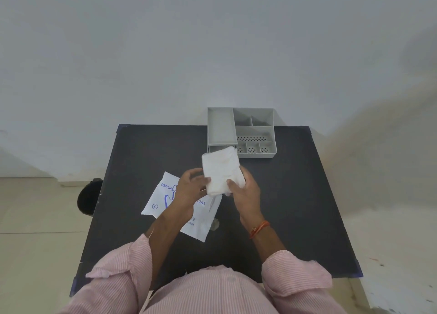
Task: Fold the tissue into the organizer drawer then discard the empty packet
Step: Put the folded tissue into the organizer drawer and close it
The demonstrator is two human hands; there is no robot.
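Plain white wall (212, 42), beige tile floor (35, 231), dark table (295, 207), black bin (89, 196) at left.

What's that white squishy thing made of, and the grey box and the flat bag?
The white wad looks like soft, matte tissue paper: it creases and bunches. The grey box seems hard, matte plastic with thin walls and punched holes. The flat bag is probably smooth printed plastic or coated paper; I can't tell which.

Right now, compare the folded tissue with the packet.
The tissue is held up by both hands, left hand and right hand; the packet lies flat on the table. The tissue is plain, the packet bears blue print. Both are white.
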